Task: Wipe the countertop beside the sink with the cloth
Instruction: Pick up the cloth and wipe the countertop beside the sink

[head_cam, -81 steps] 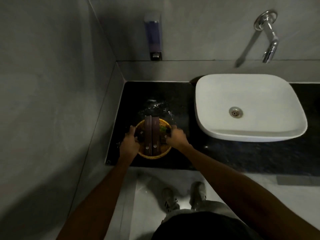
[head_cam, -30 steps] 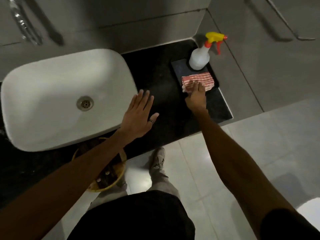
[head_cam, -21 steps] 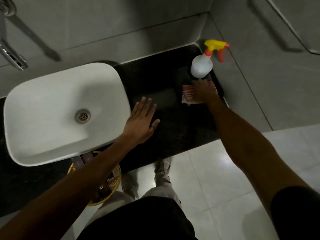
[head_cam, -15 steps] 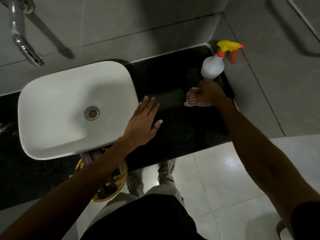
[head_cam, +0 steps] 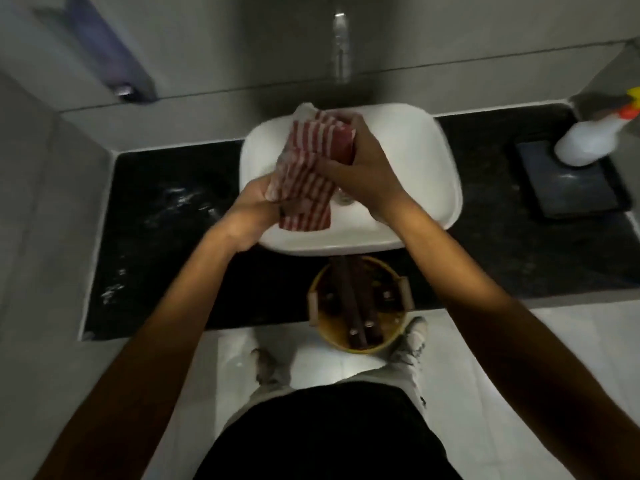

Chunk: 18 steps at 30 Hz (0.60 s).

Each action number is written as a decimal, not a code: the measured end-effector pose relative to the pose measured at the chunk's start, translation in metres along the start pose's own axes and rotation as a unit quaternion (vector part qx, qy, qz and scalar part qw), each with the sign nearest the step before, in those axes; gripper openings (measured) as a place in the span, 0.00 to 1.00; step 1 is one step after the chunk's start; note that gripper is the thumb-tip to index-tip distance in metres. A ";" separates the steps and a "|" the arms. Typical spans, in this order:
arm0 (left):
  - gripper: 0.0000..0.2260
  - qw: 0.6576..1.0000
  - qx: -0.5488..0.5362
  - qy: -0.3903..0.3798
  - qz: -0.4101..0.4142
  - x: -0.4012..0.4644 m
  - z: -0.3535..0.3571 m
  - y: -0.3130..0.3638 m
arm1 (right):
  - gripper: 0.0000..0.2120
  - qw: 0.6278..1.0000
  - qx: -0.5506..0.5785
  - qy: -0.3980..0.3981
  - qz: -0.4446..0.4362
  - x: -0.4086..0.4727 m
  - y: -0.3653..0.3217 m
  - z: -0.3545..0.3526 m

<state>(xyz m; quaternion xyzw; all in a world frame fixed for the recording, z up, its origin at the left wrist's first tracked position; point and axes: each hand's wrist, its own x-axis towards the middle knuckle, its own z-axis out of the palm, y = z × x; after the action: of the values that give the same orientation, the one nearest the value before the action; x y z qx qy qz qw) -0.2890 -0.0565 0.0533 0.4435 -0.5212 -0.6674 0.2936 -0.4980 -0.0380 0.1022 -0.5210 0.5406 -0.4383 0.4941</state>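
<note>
A red-and-white striped cloth (head_cam: 306,174) hangs above the white sink (head_cam: 422,161), held by both hands. My left hand (head_cam: 254,207) grips its lower left edge, and my right hand (head_cam: 356,161) is closed on its upper right part. The black countertop (head_cam: 162,237) to the left of the sink shows wet splashes. The frame is motion-blurred.
A yellow woven basket (head_cam: 358,304) with brown handles sits at the counter's front edge below the sink. A white spray bottle (head_cam: 588,142) with a yellow-red trigger stands on a dark tray (head_cam: 571,187) at the right. A soap dispenser (head_cam: 110,60) and a tap (head_cam: 341,43) are on the wall.
My right hand lifted the cloth from the tray on the right and carried it over the sink. My left hand left the counter and took hold of the cloth. The view swung left.
</note>
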 end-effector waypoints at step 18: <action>0.24 0.858 0.490 0.144 -0.055 -0.112 -0.182 -0.219 | 0.39 0.889 -0.259 0.215 0.310 -0.091 0.167 0.306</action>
<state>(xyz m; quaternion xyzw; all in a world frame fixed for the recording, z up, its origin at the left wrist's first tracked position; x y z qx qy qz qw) -0.0615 0.0218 -0.1361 0.6491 -0.7078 -0.2690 0.0731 -0.2193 0.0773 -0.0945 -0.3295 0.8619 -0.2083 0.3243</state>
